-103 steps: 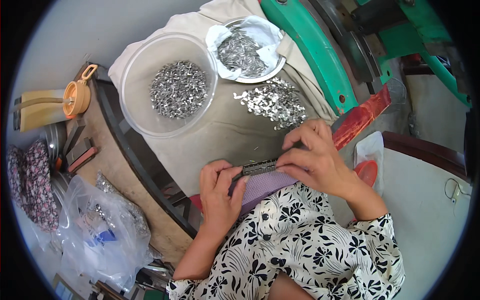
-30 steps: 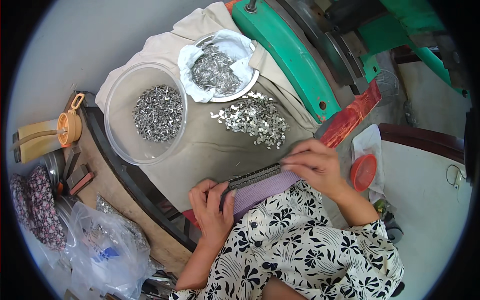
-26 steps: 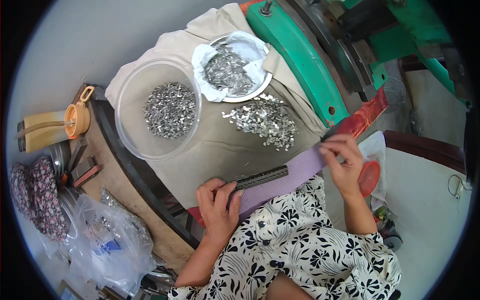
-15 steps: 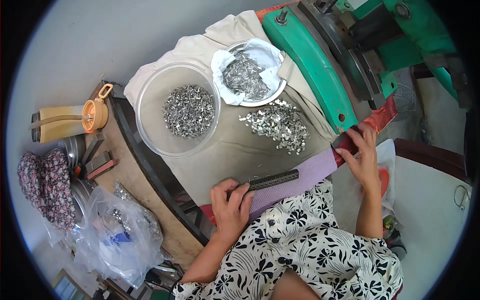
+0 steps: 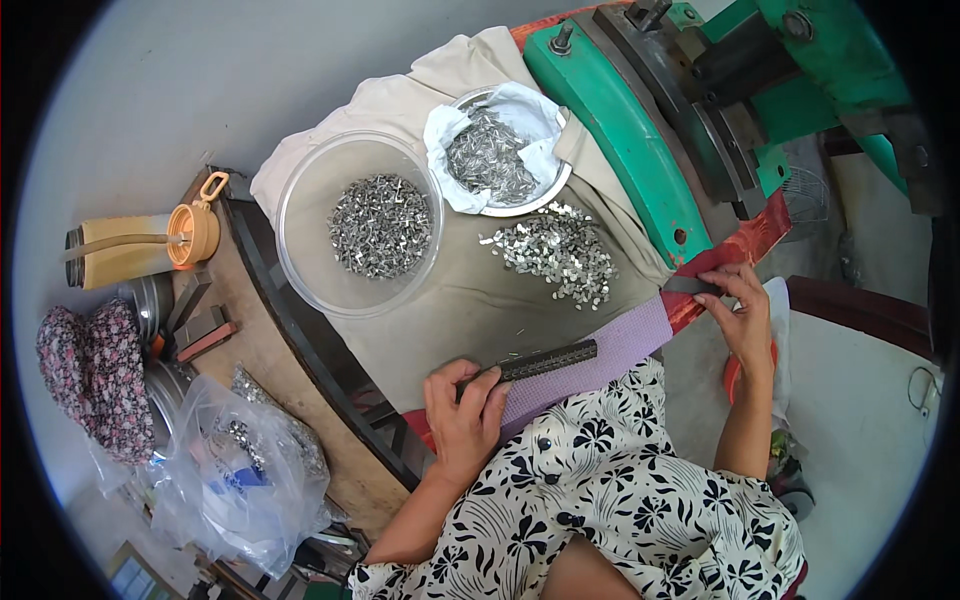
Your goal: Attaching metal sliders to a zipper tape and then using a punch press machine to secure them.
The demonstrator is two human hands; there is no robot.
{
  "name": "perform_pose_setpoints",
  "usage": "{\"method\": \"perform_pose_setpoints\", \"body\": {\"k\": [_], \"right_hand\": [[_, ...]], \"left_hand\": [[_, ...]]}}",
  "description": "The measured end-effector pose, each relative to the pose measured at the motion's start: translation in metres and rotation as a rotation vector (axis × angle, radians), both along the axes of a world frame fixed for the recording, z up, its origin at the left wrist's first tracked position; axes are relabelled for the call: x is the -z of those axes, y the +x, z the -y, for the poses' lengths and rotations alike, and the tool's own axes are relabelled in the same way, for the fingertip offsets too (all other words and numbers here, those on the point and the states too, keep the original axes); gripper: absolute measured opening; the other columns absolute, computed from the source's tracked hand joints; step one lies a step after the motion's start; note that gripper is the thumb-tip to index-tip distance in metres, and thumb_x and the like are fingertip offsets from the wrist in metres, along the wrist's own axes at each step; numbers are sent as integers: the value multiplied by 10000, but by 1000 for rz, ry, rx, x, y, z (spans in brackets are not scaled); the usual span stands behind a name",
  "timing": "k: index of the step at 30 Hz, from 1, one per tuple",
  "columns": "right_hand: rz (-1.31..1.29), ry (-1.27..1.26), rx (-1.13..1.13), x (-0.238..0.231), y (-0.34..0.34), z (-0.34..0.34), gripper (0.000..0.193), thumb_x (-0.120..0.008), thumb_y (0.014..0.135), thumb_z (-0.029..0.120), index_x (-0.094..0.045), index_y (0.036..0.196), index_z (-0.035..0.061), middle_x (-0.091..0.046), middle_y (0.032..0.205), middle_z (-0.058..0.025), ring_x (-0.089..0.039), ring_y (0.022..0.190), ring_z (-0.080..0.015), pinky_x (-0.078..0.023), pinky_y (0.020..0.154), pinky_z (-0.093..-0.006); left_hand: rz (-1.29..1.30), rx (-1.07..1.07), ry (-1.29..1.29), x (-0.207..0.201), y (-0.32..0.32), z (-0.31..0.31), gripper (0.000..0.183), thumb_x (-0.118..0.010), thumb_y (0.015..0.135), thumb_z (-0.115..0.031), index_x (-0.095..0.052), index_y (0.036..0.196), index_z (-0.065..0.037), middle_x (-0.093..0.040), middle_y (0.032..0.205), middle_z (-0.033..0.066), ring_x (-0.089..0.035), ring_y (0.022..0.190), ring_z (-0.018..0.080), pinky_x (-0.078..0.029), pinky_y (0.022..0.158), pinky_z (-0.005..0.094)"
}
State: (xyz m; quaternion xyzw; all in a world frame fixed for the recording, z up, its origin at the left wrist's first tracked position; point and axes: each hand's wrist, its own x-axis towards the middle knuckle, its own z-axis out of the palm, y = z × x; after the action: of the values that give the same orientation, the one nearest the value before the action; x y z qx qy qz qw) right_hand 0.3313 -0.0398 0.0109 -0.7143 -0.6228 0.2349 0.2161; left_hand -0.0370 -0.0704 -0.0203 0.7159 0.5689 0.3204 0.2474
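Observation:
My left hand (image 5: 462, 418) is closed on the near end of a dark, slotted metal bar (image 5: 550, 360), which lies on a lilac woven mat (image 5: 625, 343) along the table's near edge. Over by the green machine, my right hand (image 5: 742, 310) pinches a dark flat strip (image 5: 688, 286) between thumb and fingers, above red cloth. Beyond the bar lies a loose pile of small shiny metal pieces (image 5: 560, 255). A clear round tub (image 5: 290, 265) holds many small metal parts. Beside it, a bowl (image 5: 563, 180) lined with white cloth holds thin metal pins.
A green machine (image 5: 610, 130) with dark steel blocks stands at the right. On the left side are an orange-lidded bottle (image 5: 192, 232), metal blocks (image 5: 205, 335), a flowered cloth bundle (image 5: 95, 380) and a clear plastic bag (image 5: 240, 490). Beige cloth (image 5: 400, 345) covers the table.
My right hand has shifted to the right and slightly nearer, and more of the dark strip shows in it. My left hand and the slotted bar stay almost where they were.

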Motion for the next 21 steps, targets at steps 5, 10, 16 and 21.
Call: {"method": "perform_pose_setpoints", "body": {"k": [5, 10, 16, 21], "right_hand": [[24, 37, 6, 4, -6, 10, 285, -797, 760, 34, -718, 1032, 3, -630, 985, -75, -610, 867, -187, -486, 764, -290], [4, 149, 2, -2, -30, 23, 279, -786, 767, 24, -702, 1032, 4, -639, 977, -109, -633, 856, -234, -502, 737, -317], [-36, 214, -73, -7, -57, 26, 281, -785, 762, 6, -705, 1032, 6, -639, 973, -111, -629, 856, -213, -495, 729, -298], [-20, 239, 104, -8, -42, 40, 252, -740, 797, -30, -688, 1043, -20, -629, 985, -90, -581, 818, -164, -473, 730, -263]], "left_hand": [[12, -16, -32, -2, 1, -1, 343, -800, 743, -70, -664, 1058, -78, -578, 1024, 110, -550, 921, 296, -439, 791, 400], [21, -13, -7, -2, 0, -2, 318, -809, 717, -39, -682, 1008, -58, -585, 984, 107, -556, 888, 277, -452, 779, 370], [44, -12, -23, -4, 0, -2, 304, -813, 707, -30, -694, 986, -53, -591, 981, 103, -559, 877, 275, -454, 776, 367], [50, -13, -19, -3, -1, -3, 294, -811, 706, -28, -698, 976, -49, -595, 978, 106, -561, 874, 274, -454, 777, 365]]}}
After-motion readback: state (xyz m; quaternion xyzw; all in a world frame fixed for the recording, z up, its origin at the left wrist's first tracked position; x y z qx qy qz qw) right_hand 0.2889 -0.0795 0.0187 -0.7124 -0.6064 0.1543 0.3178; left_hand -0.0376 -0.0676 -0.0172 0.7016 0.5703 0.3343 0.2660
